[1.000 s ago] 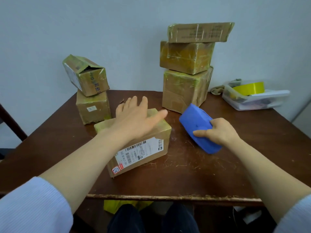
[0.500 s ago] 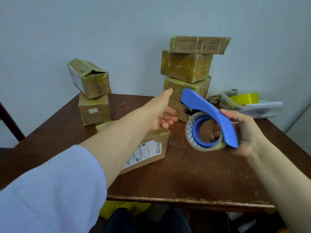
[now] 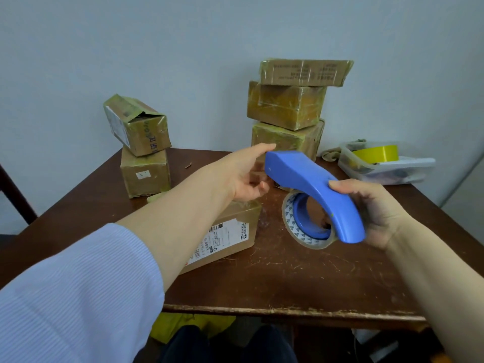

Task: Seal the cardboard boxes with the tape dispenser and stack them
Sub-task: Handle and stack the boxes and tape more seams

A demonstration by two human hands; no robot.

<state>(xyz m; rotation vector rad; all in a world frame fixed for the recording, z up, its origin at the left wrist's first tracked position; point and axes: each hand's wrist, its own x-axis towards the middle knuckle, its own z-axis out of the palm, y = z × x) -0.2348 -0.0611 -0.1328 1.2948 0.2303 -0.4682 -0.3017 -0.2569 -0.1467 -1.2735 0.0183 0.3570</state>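
Compared with a second ago, the blue tape dispenser (image 3: 309, 184) has been lifted off the table (image 3: 288, 279) and is now held in the air, above the tabletop and to the right of the labelled box (image 3: 225, 237). The left hand (image 3: 243, 174), earlier laid flat on that box, has been raised and brought up to the dispenser's front end. Since half a second ago the dispenser has been tipped so that more of its smooth curved back is seen.

The dispenser is gripped at its rear by the right hand (image 3: 377, 210), with the thumb on top and the fingers wrapped beneath. The left hand's thumb is stretched out and its fingers are curled just beside the dispenser's nose; whether anything is pinched there cannot be told.

The dispenser is made of glossy moulded plastic, arched over a roll of clear tape (image 3: 296, 231) on a blue hub. The labelled box is flat brown cardboard bearing a white barcode sticker. The table is dark wood, scratched, with a worn front edge.

At the back right, three tape-wrapped, shiny cartons (image 3: 285, 106) are stacked against the pale wall. At the back left, a carton with loose flaps (image 3: 136, 124) is perched tilted on a squarer one (image 3: 145, 172). A yellow tape roll (image 3: 377, 153) is kept in a clear plastic tub (image 3: 385, 171).
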